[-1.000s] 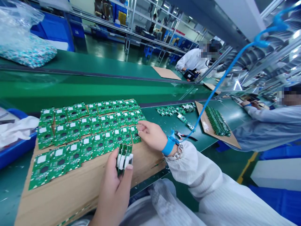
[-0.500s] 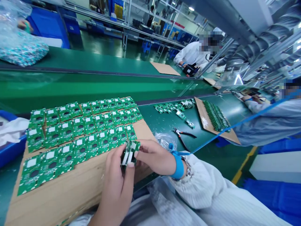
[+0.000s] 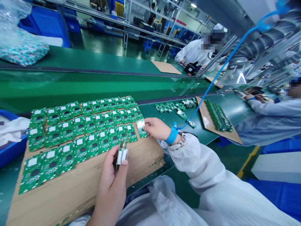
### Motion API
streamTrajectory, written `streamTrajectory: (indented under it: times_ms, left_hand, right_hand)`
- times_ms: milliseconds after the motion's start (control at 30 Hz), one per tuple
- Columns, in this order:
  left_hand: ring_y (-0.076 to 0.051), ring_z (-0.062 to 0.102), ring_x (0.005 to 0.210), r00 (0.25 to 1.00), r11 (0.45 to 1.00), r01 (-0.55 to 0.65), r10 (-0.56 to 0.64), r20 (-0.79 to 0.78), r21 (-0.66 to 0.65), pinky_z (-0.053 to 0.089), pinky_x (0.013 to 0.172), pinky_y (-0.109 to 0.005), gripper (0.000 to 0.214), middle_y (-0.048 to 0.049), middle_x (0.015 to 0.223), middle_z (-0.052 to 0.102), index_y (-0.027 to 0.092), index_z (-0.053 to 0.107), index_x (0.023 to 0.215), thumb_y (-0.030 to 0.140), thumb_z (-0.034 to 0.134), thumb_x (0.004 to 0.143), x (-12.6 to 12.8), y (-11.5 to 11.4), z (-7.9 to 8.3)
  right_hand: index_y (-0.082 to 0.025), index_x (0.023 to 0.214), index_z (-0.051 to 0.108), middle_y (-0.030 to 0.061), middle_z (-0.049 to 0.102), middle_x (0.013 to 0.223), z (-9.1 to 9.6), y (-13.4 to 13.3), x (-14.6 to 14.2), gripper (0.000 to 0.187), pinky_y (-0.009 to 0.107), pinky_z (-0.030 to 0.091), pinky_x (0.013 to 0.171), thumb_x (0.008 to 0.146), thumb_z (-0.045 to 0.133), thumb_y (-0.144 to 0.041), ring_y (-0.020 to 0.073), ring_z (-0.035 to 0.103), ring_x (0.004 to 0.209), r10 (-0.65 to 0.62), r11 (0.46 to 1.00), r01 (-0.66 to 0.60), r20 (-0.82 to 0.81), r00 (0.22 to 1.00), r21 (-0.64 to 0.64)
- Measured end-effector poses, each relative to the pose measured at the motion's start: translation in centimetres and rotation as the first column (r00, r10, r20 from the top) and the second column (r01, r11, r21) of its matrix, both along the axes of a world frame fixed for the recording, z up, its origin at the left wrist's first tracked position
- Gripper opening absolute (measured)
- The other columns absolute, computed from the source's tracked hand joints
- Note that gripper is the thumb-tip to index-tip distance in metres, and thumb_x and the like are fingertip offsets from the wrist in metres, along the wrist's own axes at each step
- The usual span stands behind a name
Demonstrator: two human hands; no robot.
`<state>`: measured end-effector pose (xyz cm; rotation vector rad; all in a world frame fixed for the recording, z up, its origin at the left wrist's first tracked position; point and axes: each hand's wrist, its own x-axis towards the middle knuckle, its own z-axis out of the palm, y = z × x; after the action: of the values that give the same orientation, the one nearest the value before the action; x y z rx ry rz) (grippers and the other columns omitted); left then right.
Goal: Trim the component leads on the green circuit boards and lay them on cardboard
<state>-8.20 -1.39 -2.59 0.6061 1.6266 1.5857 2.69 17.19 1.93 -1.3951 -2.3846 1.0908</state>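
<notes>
Rows of green circuit boards [image 3: 81, 126], each with a white square and a dark round spot, lie on a sheet of cardboard [image 3: 89, 179]. My right hand [image 3: 160, 128] pinches one circuit board [image 3: 141, 128] at the right end of the front row, by the cardboard's right edge. Over the bare cardboard, my left hand [image 3: 114, 172] is closed on a small stack of circuit boards [image 3: 122, 152], held on edge with white parts showing. A blue wrist strap [image 3: 172, 135] with a blue cord circles my right wrist.
More circuit boards [image 3: 172, 106] lie loose on the green bench; a tight row of boards [image 3: 218, 116] stands on another cardboard [image 3: 205, 121]. A blue bin [image 3: 14, 150] holds white cloth at left. Co-workers in white sit at back and right. The blue cord [image 3: 223, 69] crosses the right side.
My right hand has moved away from the left, up and right, taking one board to the row's end. The left hand keeps the stack, slightly lower. The blue cord has swung upward.
</notes>
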Motion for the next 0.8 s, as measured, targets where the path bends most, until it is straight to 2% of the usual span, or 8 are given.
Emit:
streamTrajectory:
  times_ms: [133, 267, 300, 367, 433, 500, 667, 800]
  left_hand:
    - [-0.023, 0.057, 0.098, 0.994, 0.995, 0.033, -0.023, 0.103, -0.095, 0.042, 0.093, -0.042, 0.058, -0.0052, 0.113, 0.059, 0.029, 0.049, 0.122, 0.057, 0.062, 0.073, -0.3, -0.3, 0.2]
    - [-0.023, 0.057, 0.098, 0.998, 0.995, 0.05, -0.048, 0.028, -0.09, 0.043, 0.091, -0.041, 0.054, -0.0044, 0.111, 0.059, 0.029, 0.047, 0.122, 0.054, 0.06, 0.076, -0.3, -0.3, 0.8]
    - [-0.023, 0.056, 0.101, 0.998, 0.995, 0.056, -0.057, -0.011, -0.079, 0.043, 0.091, -0.041, 0.05, -0.0049, 0.113, 0.058, 0.028, 0.048, 0.121, 0.052, 0.059, 0.078, -0.2, -0.2, 0.9]
    - [-0.024, 0.053, 0.108, 0.992, 0.996, 0.074, -0.078, -0.099, -0.045, 0.042, 0.094, -0.041, 0.043, -0.0064, 0.118, 0.055, 0.027, 0.048, 0.119, 0.046, 0.057, 0.081, 0.1, 0.0, 1.2]
    - [-0.026, 0.051, 0.113, 0.976, 0.992, 0.126, -0.127, -0.18, -0.013, 0.04, 0.097, -0.043, 0.04, -0.0088, 0.122, 0.053, 0.026, 0.048, 0.119, 0.042, 0.056, 0.083, 0.3, 0.1, 1.2]
    - [-0.027, 0.05, 0.115, 0.953, 0.981, 0.192, -0.185, -0.24, 0.006, 0.039, 0.098, -0.045, 0.041, -0.0106, 0.124, 0.052, 0.024, 0.048, 0.12, 0.038, 0.057, 0.083, 0.5, 0.0, 1.2]
    - [-0.027, 0.047, 0.119, 0.94, 0.973, 0.228, -0.208, -0.27, 0.043, 0.039, 0.099, -0.043, 0.04, -0.0106, 0.126, 0.05, 0.025, 0.047, 0.123, 0.037, 0.055, 0.085, 0.5, -0.2, 1.1]
    - [-0.027, 0.049, 0.117, 0.96, 0.987, 0.157, -0.148, -0.236, 0.019, 0.037, 0.1, -0.044, 0.037, -0.0096, 0.124, 0.053, 0.025, 0.05, 0.118, 0.042, 0.053, 0.086, 0.6, 0.0, 1.1]
  right_hand:
    - [-0.016, 0.08, 0.063, -0.0027, 0.057, 0.059, -0.2, 0.0, -0.1, 0.014, 0.024, 0.035, 0.058, 0.07, 0.054, -0.014, 0.0108, 0.051, 0.056, -0.004, 0.994, 0.001, 0.023, 1.0, 0.11]
    - [-0.017, 0.09, 0.064, 0.0009, 0.062, 0.073, 0.5, -1.7, 0.5, 0.02, 0.026, 0.038, 0.065, 0.072, 0.055, -0.017, 0.0128, 0.054, 0.066, -0.031, 0.983, 0.035, -0.029, 0.999, 0.179]
    - [-0.017, 0.091, 0.064, 0.0009, 0.061, 0.074, 0.8, -2.5, 0.5, 0.021, 0.026, 0.039, 0.064, 0.073, 0.056, -0.021, 0.0124, 0.054, 0.065, -0.042, 0.99, 0.052, -0.079, 0.996, 0.128]
    - [-0.017, 0.091, 0.061, -0.0005, 0.059, 0.071, 1.2, -4.5, 0.6, 0.023, 0.025, 0.04, 0.059, 0.072, 0.06, -0.029, 0.0107, 0.052, 0.06, -0.054, 0.992, 0.028, -0.224, 0.973, -0.121]
    - [-0.017, 0.082, 0.057, -0.0031, 0.055, 0.065, 1.3, -6.6, 0.4, 0.027, 0.023, 0.039, 0.054, 0.067, 0.068, -0.036, 0.0088, 0.049, 0.056, -0.069, 0.907, -0.1, -0.377, 0.924, -0.41]
    - [-0.017, 0.073, 0.05, -0.0051, 0.052, 0.061, 1.2, -8.2, 0.1, 0.034, 0.021, 0.038, 0.052, 0.062, 0.074, -0.039, 0.0077, 0.048, 0.054, -0.11, 0.811, -0.203, -0.485, 0.868, -0.548]
    - [-0.017, 0.067, 0.045, -0.0055, 0.05, 0.061, 0.5, -9.1, 0.0, 0.04, 0.021, 0.039, 0.055, 0.062, 0.075, -0.042, 0.0069, 0.049, 0.056, -0.188, 0.726, -0.248, -0.532, 0.825, -0.641]
    - [-0.018, 0.069, 0.046, -0.0039, 0.05, 0.064, 0.4, -8.7, 0.6, 0.034, 0.022, 0.041, 0.056, 0.067, 0.069, -0.043, 0.0091, 0.05, 0.06, -0.138, 0.752, -0.256, -0.524, 0.84, -0.608]
